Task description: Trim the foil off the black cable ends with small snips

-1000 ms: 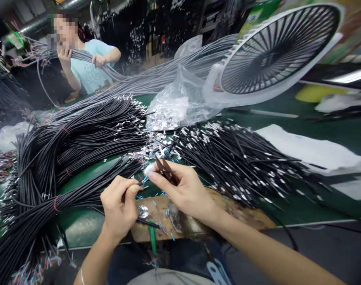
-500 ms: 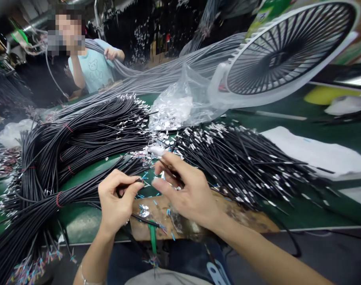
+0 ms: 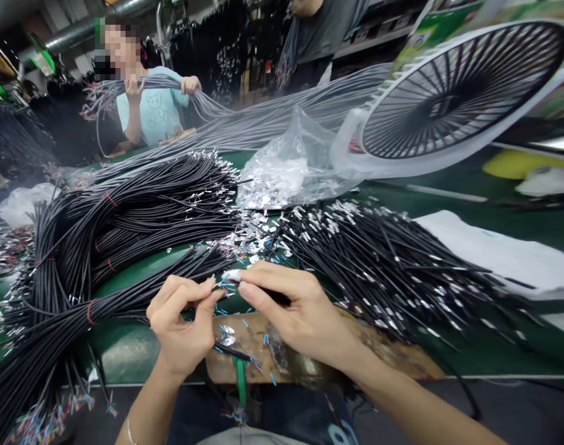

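Note:
In the head view, my left hand [image 3: 184, 321] pinches the end of a black cable between thumb and forefinger. Thin coloured wires [image 3: 224, 285], blue ones among them, fan out of that end. Closing on their tips from the right is my right hand [image 3: 300, 309], thumb and forefinger together, with a white covering on one fingertip. Most of the held cable is hidden behind the left fingers. Beneath both hands lies a worn brown board [image 3: 230, 368] with blue wire scraps, foil bits and another stripped cable end [image 3: 235, 352] on it.
Bundles of black cables [image 3: 138, 216] tied in red fill the left side. Loose cut cables [image 3: 378, 266] lie to the right. Behind them are a clear plastic bag [image 3: 286, 167] and a white fan [image 3: 453, 99]. Across the bench a person [image 3: 156, 108] holds grey cables.
My right hand has moved left and its fingers have closed on the wires at the cable end. The person across has raised the grey cable ends; another person shows at the back.

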The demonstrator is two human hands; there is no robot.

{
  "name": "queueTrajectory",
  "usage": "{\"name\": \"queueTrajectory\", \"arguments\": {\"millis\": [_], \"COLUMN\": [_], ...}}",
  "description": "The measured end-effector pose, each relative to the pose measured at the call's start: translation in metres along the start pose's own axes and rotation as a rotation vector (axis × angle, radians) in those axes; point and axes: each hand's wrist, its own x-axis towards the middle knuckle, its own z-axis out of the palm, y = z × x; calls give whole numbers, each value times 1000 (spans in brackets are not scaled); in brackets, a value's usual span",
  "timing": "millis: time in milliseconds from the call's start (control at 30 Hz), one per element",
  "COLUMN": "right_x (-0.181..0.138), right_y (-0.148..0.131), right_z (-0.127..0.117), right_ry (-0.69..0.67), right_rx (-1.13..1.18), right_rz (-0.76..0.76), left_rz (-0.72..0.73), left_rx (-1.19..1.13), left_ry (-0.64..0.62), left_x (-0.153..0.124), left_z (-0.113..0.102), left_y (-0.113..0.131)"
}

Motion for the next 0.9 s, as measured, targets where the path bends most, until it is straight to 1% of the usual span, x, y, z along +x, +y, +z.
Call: {"name": "queueTrajectory", "arguments": {"millis": [200,400,533,700,767,900], "right_x": [1,0,-1,-3,-3,-4], "right_y": [0,2,2,1,1,2], "right_z": [0,2,4,5,6,6], "right_ry": [9,3,50,80,82,100], "right_rx": [17,13,10,-65,-75,-49], "right_rz": [10,89,89,72,52,20], "left_rz": [24,131,43,-46,-87,-206], "left_rx": [17,89,144,99,82,14], "left_ry": [-13,-49,-31,-91,-130,-254], "left_x": [0,0,0,-1,0,4], "left_z": [-1,-1,-3,-5,-5,-7], "left_y": [-1,-1,-1,-4,-4,-2]}}
